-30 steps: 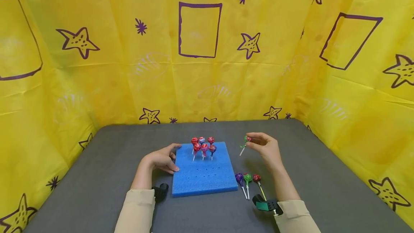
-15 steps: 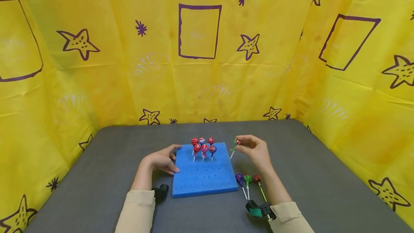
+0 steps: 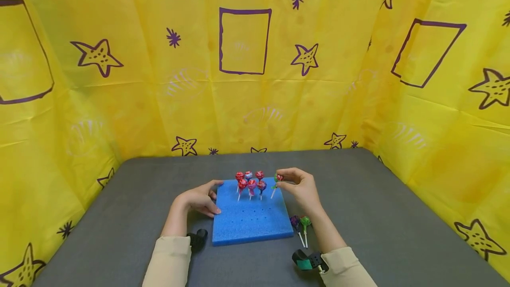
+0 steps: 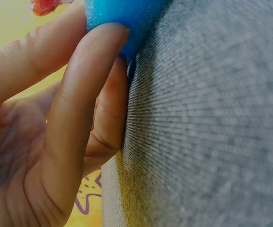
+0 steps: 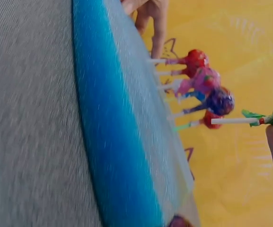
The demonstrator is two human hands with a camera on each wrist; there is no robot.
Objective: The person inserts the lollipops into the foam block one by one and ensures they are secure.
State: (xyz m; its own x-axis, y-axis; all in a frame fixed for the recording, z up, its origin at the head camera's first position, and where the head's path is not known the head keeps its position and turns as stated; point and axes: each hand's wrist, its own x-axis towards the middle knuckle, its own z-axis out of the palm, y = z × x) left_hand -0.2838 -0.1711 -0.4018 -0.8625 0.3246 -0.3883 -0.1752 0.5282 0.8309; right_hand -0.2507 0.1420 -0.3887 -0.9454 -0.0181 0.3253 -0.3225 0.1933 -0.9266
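My right hand pinches a lollipop with a green and red wrapper by its candy end, over the right part of a blue foam board. Its white stick points down toward the foam; in the right wrist view the stick's tip is apart from the board. My left hand grips the board's left edge, thumb and fingers against the foam. Several wrapped lollipops stand upright in the far half of the board, among them a pink one and a purple one.
Small holes dot the nearer half of the board. A purple lollipop and a green one lie on the grey table off its right edge, beside my right forearm. Yellow patterned cloth stands around the table's back and sides.
My right hand has moved left with its lollipop, from beside the board to over it. The right forearm now hides the red lollipop on the table. My left hand has stayed put.
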